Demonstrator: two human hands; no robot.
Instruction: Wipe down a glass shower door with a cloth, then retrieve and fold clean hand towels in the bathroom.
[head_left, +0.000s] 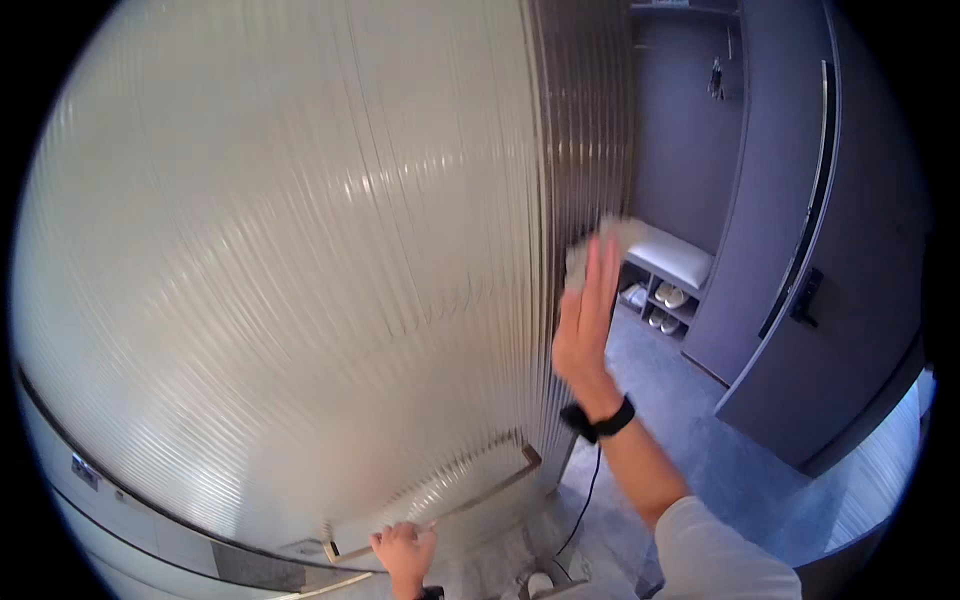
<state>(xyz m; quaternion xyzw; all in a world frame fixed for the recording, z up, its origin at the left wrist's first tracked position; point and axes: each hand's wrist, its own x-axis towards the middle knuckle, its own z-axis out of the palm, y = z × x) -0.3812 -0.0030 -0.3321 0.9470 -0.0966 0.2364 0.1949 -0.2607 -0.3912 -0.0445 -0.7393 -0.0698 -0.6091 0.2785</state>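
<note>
A tall ribbed glass door panel fills the left and middle of the view. Low on it runs a long metal handle bar, and my left hand is closed around its lower left part. My right hand is raised at the panel's right edge, fingers straight and together. Beneath those fingers a pale cloth sticks out on both sides, somewhat blurred, pressed flat towards the dark ribbed strip. A black band circles my right wrist.
To the right stand a bench cushion above cubbies holding shoes, and a dark door with a black lock handle. A black cable hangs below my right wrist to the grey floor. Keys hang on the wall.
</note>
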